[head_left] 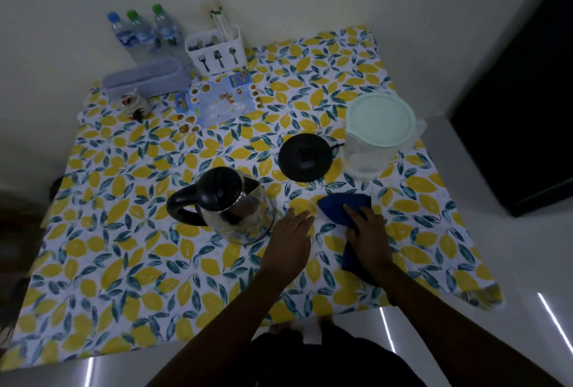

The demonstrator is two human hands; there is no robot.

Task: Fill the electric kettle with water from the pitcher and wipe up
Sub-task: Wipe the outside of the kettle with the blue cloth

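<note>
A steel electric kettle (231,206) with a black lid and handle stands on the lemon-print tablecloth (124,262), off its black round base (305,157). The clear plastic pitcher (376,135) with a pale lid stands to the right of the base. A blue cloth (338,206) lies in front of the base. My right hand (369,237) presses flat on the cloth. My left hand (293,237) rests flat on the tablecloth, just right of the kettle, fingers together and holding nothing.
At the back stand three water bottles (142,34), a white cutlery holder (217,51), a grey tray (145,79), a small ceramic jar (135,105) and a printed card (220,98). A dark cabinet (521,107) stands to the right of the table.
</note>
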